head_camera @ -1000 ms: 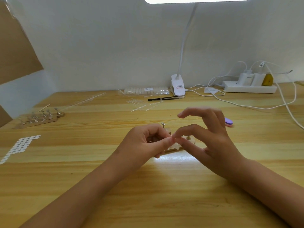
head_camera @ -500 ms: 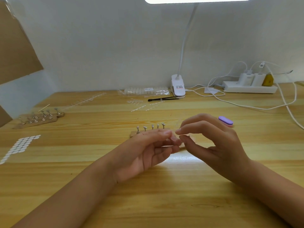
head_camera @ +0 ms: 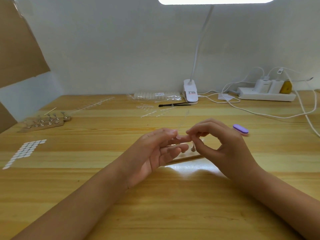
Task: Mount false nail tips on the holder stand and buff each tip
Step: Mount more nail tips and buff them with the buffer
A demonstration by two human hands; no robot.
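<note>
The left hand [head_camera: 155, 153] lies palm up, fingers loosely straight; the right hand [head_camera: 223, 144] closes thumb and forefinger at its fingertips, whether on a nail tip cannot be told; the holder stand [head_camera: 187, 157] sits half-hidden just behind both; the buffer [head_camera: 240, 129] lies beside the right hand.

one wide-angle view, worn on the head, looks forward and down across the wooden table [head_camera: 107, 201] to the white wall [head_camera: 121, 49]. the near tabletop lies close beneath it.

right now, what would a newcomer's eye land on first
The left hand and right hand meet fingertip to fingertip at mid-table, by a small stand; anything pinched is too small to tell. Then the purple buffer just beyond the right hand, and the lamp glaring at top.
</note>
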